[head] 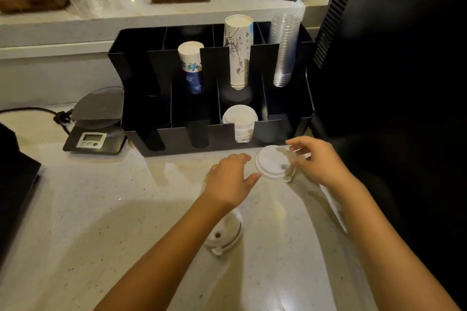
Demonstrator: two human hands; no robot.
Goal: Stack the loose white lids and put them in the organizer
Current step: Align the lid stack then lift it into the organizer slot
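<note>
While spread, both hands' fingers (pixel 298 145) around white lid (pixel 271 161).

lid (pixel 271 163): white matt plastic, 12 o'clock | counter (pixel 101 209): pale speckled stone, glossy | organizer (pixel 217 139): black smooth plastic | cups (pixel 284 50): clear glossy plastic, 1 o'clock

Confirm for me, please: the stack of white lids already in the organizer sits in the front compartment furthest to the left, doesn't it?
Not quite. The head view shows the stack of white lids in the organizer, in a front compartment, but it is the third from the left, right of centre. The leftmost front compartment looks dark, with no white lids showing.
</note>
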